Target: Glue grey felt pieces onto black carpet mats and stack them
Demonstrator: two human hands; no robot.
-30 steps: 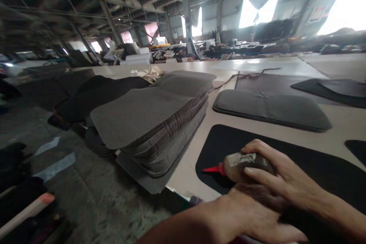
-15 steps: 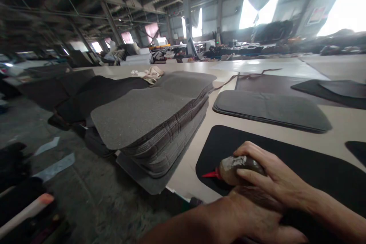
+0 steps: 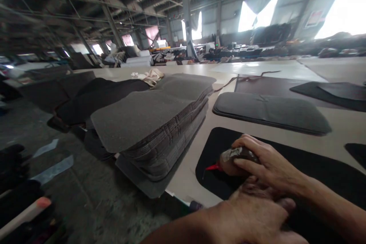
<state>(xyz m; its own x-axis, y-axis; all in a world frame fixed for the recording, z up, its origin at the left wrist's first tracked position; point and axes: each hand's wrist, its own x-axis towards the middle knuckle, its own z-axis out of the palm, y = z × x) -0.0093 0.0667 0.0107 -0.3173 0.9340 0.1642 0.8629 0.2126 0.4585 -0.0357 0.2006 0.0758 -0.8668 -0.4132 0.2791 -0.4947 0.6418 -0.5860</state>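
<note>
The right hand [image 3: 261,156] is clasping a bottle [image 3: 228,164] sideways, apparently for aiming its red nozzle [image 3: 214,167] at the black mat [image 3: 314,164]; the left hand [image 3: 250,211] is hiding its grip.

I find a pile [image 3: 145,118] at the left edge of the table [image 3: 345,129], a rag [image 3: 153,76] beside its far part. Right of the pile, a mat [image 3: 326,171] lies flat; a bottle [image 3: 228,162] is over the mat's left part. Behind the mat, just apart, sits a stack [image 3: 270,112]; a sheet [image 3: 264,85] extends behind the stack.
</note>
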